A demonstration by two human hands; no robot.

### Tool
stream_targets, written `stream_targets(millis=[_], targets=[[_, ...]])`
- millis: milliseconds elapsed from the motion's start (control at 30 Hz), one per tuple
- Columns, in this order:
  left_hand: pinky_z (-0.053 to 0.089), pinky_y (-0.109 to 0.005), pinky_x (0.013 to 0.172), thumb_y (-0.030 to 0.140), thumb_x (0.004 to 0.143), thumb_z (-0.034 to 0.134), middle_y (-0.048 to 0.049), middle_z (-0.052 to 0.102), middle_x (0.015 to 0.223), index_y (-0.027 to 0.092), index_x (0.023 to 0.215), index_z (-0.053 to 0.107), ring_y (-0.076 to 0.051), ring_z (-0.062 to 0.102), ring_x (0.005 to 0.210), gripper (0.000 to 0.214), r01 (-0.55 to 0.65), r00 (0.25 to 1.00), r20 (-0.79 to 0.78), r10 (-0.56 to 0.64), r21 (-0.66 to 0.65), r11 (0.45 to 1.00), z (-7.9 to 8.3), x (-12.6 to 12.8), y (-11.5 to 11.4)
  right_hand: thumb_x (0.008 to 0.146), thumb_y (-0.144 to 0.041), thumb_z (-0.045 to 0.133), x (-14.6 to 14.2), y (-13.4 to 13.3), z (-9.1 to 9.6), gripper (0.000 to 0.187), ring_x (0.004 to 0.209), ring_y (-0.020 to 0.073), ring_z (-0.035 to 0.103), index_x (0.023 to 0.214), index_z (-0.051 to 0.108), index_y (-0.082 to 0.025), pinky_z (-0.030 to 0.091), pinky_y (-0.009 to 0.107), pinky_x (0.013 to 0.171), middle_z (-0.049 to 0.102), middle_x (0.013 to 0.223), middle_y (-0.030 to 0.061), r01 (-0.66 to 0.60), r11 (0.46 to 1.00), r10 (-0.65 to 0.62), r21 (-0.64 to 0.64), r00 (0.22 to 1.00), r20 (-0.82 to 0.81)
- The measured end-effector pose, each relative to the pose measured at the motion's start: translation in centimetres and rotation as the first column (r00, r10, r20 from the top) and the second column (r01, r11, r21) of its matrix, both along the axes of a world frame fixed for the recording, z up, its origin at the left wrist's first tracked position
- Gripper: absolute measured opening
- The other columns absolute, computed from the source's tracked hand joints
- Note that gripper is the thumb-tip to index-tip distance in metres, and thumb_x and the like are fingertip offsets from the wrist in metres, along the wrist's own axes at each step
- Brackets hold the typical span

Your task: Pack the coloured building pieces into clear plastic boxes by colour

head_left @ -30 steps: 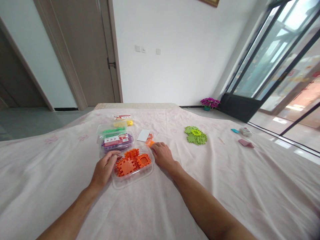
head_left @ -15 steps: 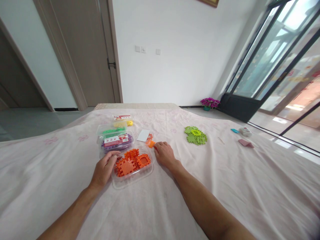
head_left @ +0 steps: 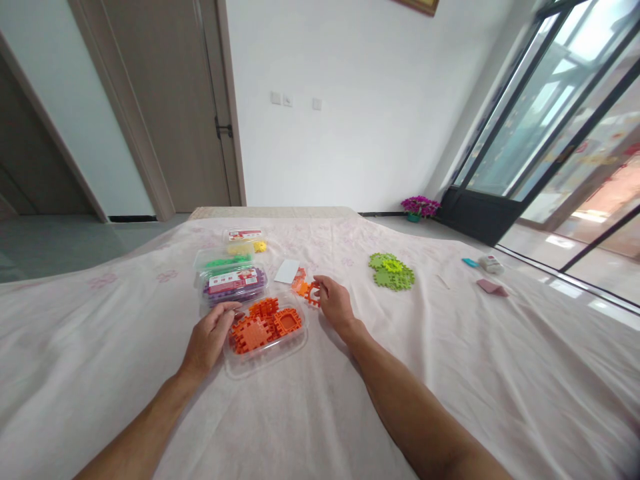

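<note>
My left hand [head_left: 210, 338] grips the left rim of a clear plastic box [head_left: 267, 363]. Inside the box lie several orange interlocking building pieces [head_left: 253, 333], solid and frame-shaped. Just right of the box, my right hand [head_left: 336, 303] pinches an orange frame-shaped building piece [head_left: 313, 293] between thumb and fingers, partly hidden by the hand. Beyond it, another orange piece [head_left: 301, 287] lies beside a white card [head_left: 287, 271] and a red-and-white printed paper [head_left: 299, 275].
Behind the box stand clear boxes with purple pieces [head_left: 233, 283], green pieces [head_left: 227, 261] and yellow pieces [head_left: 259, 247]. Lime-green pieces [head_left: 393, 272] lie to the right. Farther right are a pink cloth [head_left: 492, 287], a white packet [head_left: 491, 265] and a blue item [head_left: 470, 262].
My right hand has lifted slightly and moved a little to the right, with an orange frame-shaped piece now showing in its fingers. My left hand and the box stay in place.
</note>
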State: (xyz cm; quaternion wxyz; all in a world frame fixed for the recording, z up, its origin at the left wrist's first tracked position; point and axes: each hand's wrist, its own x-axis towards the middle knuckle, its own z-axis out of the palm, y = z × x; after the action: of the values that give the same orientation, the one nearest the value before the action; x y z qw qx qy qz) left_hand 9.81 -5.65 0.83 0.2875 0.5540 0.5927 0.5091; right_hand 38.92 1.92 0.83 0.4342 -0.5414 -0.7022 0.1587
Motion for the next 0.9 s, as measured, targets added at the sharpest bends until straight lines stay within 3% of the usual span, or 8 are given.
stream_targets(millis=[133,300,400,533,633,767,900], targets=[[0.052,-0.035,0.088,0.051,0.084,0.052,-0.0079,0.075,0.101,0.018,0.106,0.068,-0.027,0.069,0.097,0.043,0.056,0.998,0.018,-0.055,-0.020,0.998,-0.5,-0.3,0.2,0.090,-0.017,0.039,-1.0,-0.3,0.4,0.036,0.066,0.0126,0.069,0.113,0.066,-0.021,0.056,0.025,0.065,0.073,0.097,0.0033,-0.023,0.998,0.012,-0.051,0.980,-0.201],[0.051,-0.034,0.089,0.050,0.087,0.050,-0.0074,0.074,0.104,0.018,0.109,0.066,-0.026,0.068,0.099,0.041,0.076,0.997,0.008,-0.076,-0.027,0.997,-0.9,-0.5,0.4,0.085,-0.017,0.042,-1.3,-0.5,1.2,0.036,0.082,0.0166,0.069,0.105,0.072,-0.019,0.056,0.031,0.079,0.074,0.093,0.0038,0.026,0.999,-0.030,-0.024,0.981,-0.192],[0.051,-0.035,0.088,0.049,0.086,0.049,-0.0072,0.075,0.104,0.018,0.108,0.067,-0.026,0.068,0.099,0.041,0.069,0.998,-0.010,-0.069,-0.025,0.997,-0.7,-0.5,0.3,0.084,-0.019,0.042,-1.4,-0.4,1.4,0.036,0.070,0.0150,0.066,0.105,0.071,-0.018,0.056,0.030,0.070,0.073,0.088,0.0042,0.013,0.996,-0.038,-0.087,0.957,-0.289],[0.051,-0.035,0.088,0.049,0.085,0.049,-0.0068,0.075,0.103,0.019,0.107,0.068,-0.027,0.068,0.099,0.041,0.050,0.998,-0.034,-0.051,-0.021,0.999,-0.5,-0.4,0.3,0.082,-0.022,0.045,-1.9,-0.6,1.7,0.034,0.057,0.0128,0.063,0.108,0.067,-0.015,0.053,0.025,0.051,0.069,0.077,0.0034,-0.108,0.958,-0.054,-0.267,0.843,-0.535],[0.050,-0.034,0.088,0.049,0.086,0.049,-0.0064,0.075,0.104,0.019,0.108,0.067,-0.026,0.068,0.099,0.041,0.051,0.998,-0.041,-0.052,-0.031,0.998,-0.7,-0.5,0.4,0.078,-0.024,0.054,-2.4,-1.0,2.2,0.026,0.064,0.0133,0.066,0.098,0.068,-0.015,0.054,0.024,0.053,0.068,0.081,0.0044,-0.226,0.925,-0.014,-0.305,0.782,-0.623],[0.051,-0.034,0.089,0.050,0.086,0.049,-0.0064,0.074,0.104,0.019,0.109,0.066,-0.026,0.068,0.099,0.041,0.057,0.998,-0.025,-0.058,-0.029,0.998,-0.9,-0.6,0.5,0.077,-0.022,0.055,-2.9,-1.6,2.6,0.024,0.068,0.0145,0.066,0.096,0.069,-0.015,0.058,0.029,0.057,0.069,0.089,0.0058,-0.258,0.920,0.024,-0.295,0.788,-0.615],[0.050,-0.033,0.089,0.048,0.087,0.048,-0.0060,0.075,0.102,0.020,0.107,0.067,-0.025,0.068,0.099,0.039,0.062,0.998,-0.031,-0.063,-0.032,0.998,-0.7,-0.5,0.4,0.077,-0.010,0.046,-3.0,-2.0,2.6,0.034,0.074,0.0143,0.067,0.098,0.072,-0.018,0.058,0.031,0.070,0.072,0.094,0.0046,-0.153,0.965,0.061,-0.214,0.921,-0.386]])
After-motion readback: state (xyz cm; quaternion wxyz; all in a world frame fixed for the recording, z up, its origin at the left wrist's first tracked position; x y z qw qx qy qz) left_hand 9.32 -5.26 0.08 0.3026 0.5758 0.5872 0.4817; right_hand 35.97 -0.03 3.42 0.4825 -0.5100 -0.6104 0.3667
